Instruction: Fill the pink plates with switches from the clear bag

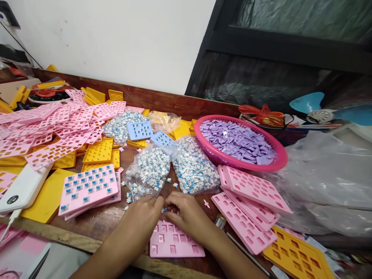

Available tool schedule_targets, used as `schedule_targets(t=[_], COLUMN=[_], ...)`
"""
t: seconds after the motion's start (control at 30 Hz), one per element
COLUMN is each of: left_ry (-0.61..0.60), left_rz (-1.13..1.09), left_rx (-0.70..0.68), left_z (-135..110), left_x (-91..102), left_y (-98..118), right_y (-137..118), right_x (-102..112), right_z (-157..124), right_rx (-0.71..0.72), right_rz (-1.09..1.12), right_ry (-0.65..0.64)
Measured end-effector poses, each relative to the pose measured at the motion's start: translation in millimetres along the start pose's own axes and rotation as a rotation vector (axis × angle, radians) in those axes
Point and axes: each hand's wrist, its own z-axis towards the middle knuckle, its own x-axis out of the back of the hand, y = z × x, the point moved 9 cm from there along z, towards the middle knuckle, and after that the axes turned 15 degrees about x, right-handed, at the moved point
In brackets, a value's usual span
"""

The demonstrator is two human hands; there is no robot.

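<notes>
Both my hands rest on a pink slotted plate (174,242) at the table's near edge. My left hand (143,214) and my right hand (186,212) meet at the plate's far side, fingers curled and pinched together over small blue-and-white switch parts; what they pinch is hidden. Just beyond them lie two clear bags of switches (149,170), (193,168) with loose ones (129,197) spilled beside. A pink plate filled with blue switches (88,188) lies to the left.
A pink basket (279,162) of purple keycaps stands at the right. Stacked pink plates (250,205) and a yellow plate (296,255) lie right of my hands. Heaps of pink and yellow plates (58,128) cover the left. A white power bank (23,188) lies far left. Clear plastic sheeting (328,178) fills the right.
</notes>
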Motion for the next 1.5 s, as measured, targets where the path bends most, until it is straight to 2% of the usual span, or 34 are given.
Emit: schedule_targets(t=[0.1, 0.27, 0.4, 0.5, 0.57, 0.63, 0.7, 0.77, 0.83, 0.97, 1.1, 1.27, 1.37, 1.5], left_ry=[0.049, 0.229, 0.245, 0.247, 0.3, 0.387, 0.437, 0.417, 0.361, 0.28, 0.258, 0.197, 0.205, 0.217], left_rz=[-0.035, -0.066, -0.09, -0.192, -0.25, -0.237, -0.154, -0.063, -0.011, -0.04, -0.176, -0.34, -0.437, -0.45], left_rx=[0.051, 0.094, 0.09, 0.023, -0.013, 0.049, 0.187, 0.312, 0.375, 0.359, 0.273, 0.136, 0.124, 0.13], left_z=[0, -2, -4, -13, -24, -35, -43, -45, -44, -42, -50, -54, -46, -40], left_x=[-2.5, -7.8, -7.3, 3.5, 17.1, 31.4, 39.6, 39.9, 35.3, 26.8, 26.4, 17.2, 12.6, 10.3], left_y=[-10, -24, -21, -20, -26, -41, -61, -76, -82, -82, -85, -90, -97, -104], right_y=[-1, -5, -6, -6, -6, -7, -11, -18, -27, -32, -27, -20, -18, -18], right_x=[0, 5, 5, 5, 5, 4, 3, 0, -2, -3, -2, 0, 0, 1], right_z=[2, 2, 4, 6, 8, 11, 17, 26, 35, 41, 35, 31, 32, 33], right_rx=[-0.004, -0.018, -0.044, -0.062, -0.074, -0.104, -0.135, -0.146, -0.15, -0.191, -0.173, -0.191, -0.207, -0.206], right_rz=[0.018, 0.041, 0.017, -0.018, -0.052, -0.101, -0.185, -0.316, -0.457, -0.531, -0.541, -0.543, -0.566, -0.586], right_ry=[0.006, 0.032, 0.021, 0.002, -0.028, -0.077, -0.152, -0.255, -0.353, -0.473, -0.475, -0.447, -0.466, -0.509])
